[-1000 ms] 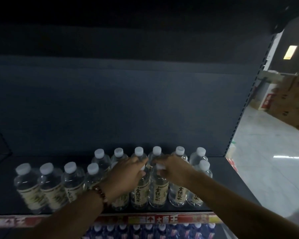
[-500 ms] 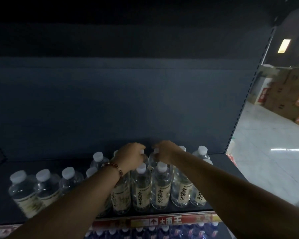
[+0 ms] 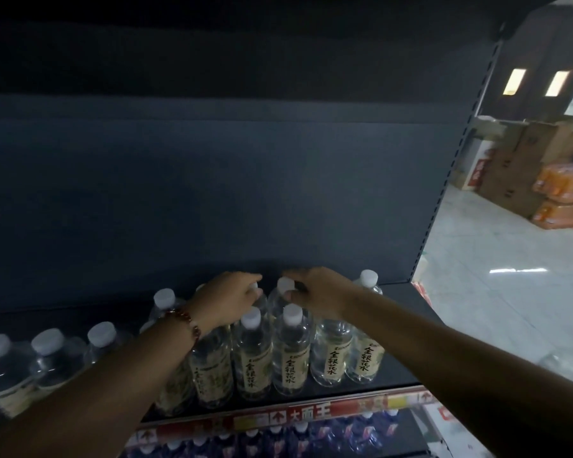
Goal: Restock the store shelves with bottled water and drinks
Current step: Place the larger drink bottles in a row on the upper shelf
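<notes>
Clear water bottles with white caps and beige labels stand in rows on the dark shelf [image 3: 407, 328]. My left hand [image 3: 227, 300], with a bead bracelet at the wrist, curls over the top of a back-row bottle [image 3: 258, 297]. Just to its right, my right hand [image 3: 316, 292] pinches the cap of the neighbouring back-row bottle [image 3: 284, 285]. Front-row bottles [image 3: 290, 358] stand upright just below both hands. One more bottle [image 3: 368, 280] stands at the back right, clear of my hands.
More bottles [image 3: 47, 348] fill the shelf's left side, partly behind my left forearm. A red and yellow price strip [image 3: 311, 414] edges the shelf, with blue-labelled bottles [image 3: 278, 438] below. Right of the shelf lies an aisle with cardboard boxes [image 3: 523, 160] and orange packs [image 3: 563, 193].
Both hands have reached from the front-row bottle tops deeper into the shelf and now grip back-row caps. The view has shifted slightly.
</notes>
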The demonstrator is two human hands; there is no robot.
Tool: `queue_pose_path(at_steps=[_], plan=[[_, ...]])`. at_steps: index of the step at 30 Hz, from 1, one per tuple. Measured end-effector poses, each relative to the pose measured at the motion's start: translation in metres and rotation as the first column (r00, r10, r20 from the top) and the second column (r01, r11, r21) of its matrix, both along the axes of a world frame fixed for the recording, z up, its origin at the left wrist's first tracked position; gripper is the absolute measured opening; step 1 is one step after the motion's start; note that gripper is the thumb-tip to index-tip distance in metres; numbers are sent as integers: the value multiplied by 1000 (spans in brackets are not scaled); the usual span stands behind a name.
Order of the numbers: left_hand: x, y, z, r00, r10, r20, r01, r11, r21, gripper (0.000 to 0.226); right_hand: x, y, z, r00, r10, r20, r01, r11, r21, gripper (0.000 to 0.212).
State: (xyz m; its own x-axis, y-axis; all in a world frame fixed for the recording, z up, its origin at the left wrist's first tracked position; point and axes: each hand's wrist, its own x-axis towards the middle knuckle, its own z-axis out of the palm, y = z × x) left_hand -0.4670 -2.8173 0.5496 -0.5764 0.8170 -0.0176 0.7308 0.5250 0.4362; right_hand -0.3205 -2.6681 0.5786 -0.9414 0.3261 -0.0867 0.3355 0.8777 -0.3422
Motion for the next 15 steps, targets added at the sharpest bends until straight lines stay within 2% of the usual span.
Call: queue_pose_path(at_steps=[2,4,7,11,15], plan=[[10,-1,-3,999,-4,-47,3,1000,-20,51,28,8,1,998,7,-67,-5,999,33,49],[29,2,-2,981,-25,-193,26,1000,3,55,59,21,-1,993,4,-118,7,996,94,49],[69,11,5,932,-134,-337,167,984,69,55,100,41,-8,989,-41,-141,63,985,159,47],[109,39,-2,852,-286,-438,347,936,65,53,127,60,-23,984,-139,-112,145,988,47,51],[118,65,-16,874,-310,-373,338,941,10,41,125,66,-37,973,-204,-105,194,976,-103,50]])
